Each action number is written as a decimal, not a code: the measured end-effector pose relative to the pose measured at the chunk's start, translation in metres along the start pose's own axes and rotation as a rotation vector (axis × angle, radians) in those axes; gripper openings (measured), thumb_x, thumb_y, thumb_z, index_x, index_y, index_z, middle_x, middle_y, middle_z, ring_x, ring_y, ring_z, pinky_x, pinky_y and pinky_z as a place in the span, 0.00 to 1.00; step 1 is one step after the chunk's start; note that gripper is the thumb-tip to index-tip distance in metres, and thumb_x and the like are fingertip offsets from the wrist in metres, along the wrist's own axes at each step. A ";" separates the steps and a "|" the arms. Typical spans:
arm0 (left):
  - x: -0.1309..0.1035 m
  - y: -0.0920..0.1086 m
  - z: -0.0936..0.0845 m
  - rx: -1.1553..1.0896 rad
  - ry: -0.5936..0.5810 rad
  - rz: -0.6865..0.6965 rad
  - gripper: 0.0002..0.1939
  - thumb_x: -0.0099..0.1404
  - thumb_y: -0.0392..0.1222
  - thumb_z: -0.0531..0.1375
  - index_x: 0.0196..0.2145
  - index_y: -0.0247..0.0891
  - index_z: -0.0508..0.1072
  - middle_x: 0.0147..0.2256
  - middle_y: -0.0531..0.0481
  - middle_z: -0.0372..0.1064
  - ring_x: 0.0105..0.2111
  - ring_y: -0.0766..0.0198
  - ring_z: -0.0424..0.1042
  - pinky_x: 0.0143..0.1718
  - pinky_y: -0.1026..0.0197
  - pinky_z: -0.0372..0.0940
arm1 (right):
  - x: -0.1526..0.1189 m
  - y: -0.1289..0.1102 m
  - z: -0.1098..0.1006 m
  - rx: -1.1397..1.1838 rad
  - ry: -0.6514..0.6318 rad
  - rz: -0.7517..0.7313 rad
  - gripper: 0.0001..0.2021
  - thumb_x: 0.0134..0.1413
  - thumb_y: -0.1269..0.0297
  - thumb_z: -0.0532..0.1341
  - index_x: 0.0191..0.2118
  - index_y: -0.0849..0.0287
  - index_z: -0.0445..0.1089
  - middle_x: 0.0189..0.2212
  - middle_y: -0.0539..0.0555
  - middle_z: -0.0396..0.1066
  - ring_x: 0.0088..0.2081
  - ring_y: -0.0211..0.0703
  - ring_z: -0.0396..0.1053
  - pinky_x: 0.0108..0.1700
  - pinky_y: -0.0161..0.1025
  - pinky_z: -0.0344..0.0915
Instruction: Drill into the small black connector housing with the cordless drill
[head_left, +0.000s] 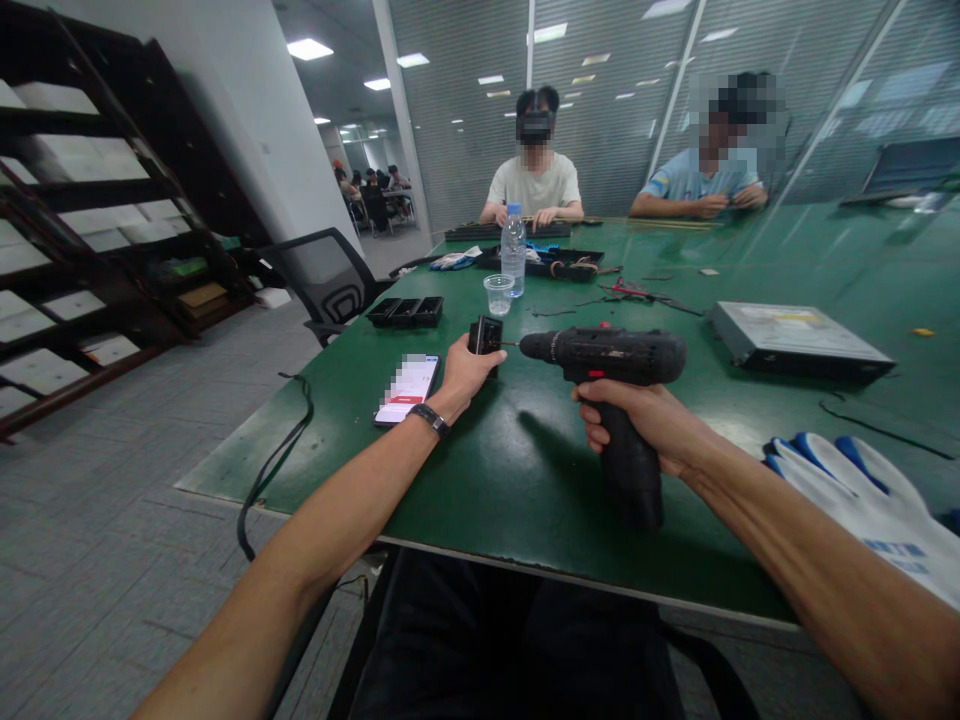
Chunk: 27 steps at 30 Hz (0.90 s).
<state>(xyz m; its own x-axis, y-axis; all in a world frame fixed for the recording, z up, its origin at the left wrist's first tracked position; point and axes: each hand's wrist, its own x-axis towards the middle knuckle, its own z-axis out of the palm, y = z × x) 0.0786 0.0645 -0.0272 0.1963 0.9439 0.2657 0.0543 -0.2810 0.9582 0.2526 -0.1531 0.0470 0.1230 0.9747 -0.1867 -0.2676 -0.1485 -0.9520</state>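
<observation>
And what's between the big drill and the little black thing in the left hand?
A thin bit, poking from the drill toward the black piece; the head view shows that.

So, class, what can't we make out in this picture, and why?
All in the head view:
Drill: upper handle covered by the right hand.
Bit: too small to tell whether it touches the black part.
Phone: screen partly pixelated.
Nearest glove: cut off by the right edge.

Got a phone (420, 385) beside the left hand (469, 372), bottle (513, 255) and cup (498, 296) beyond, glove (847, 490) right of the right hand (645, 420).
</observation>
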 end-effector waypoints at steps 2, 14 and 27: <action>0.000 0.001 0.000 -0.006 -0.002 -0.002 0.22 0.51 0.41 0.76 0.43 0.36 0.79 0.39 0.46 0.80 0.39 0.57 0.76 0.45 0.56 0.69 | 0.000 -0.001 0.001 -0.002 0.001 -0.003 0.13 0.45 0.62 0.76 0.30 0.58 0.72 0.20 0.47 0.65 0.19 0.37 0.63 0.22 0.37 0.67; -0.003 0.005 0.000 -0.008 0.004 -0.003 0.21 0.51 0.39 0.76 0.43 0.35 0.79 0.39 0.45 0.80 0.39 0.56 0.77 0.44 0.56 0.70 | 0.000 0.000 0.000 -0.010 0.007 -0.005 0.12 0.46 0.63 0.76 0.30 0.58 0.72 0.20 0.47 0.65 0.19 0.37 0.63 0.21 0.37 0.68; -0.003 0.006 0.000 0.013 0.006 -0.001 0.20 0.51 0.40 0.75 0.42 0.36 0.79 0.38 0.46 0.79 0.37 0.57 0.76 0.42 0.57 0.69 | -0.001 -0.001 0.001 -0.011 0.010 -0.006 0.13 0.45 0.62 0.76 0.30 0.58 0.72 0.20 0.47 0.66 0.19 0.37 0.63 0.21 0.37 0.67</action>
<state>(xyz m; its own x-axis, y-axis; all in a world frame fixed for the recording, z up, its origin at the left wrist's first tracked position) 0.0784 0.0597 -0.0227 0.1902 0.9452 0.2654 0.0669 -0.2822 0.9570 0.2518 -0.1534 0.0484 0.1346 0.9738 -0.1835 -0.2565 -0.1446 -0.9557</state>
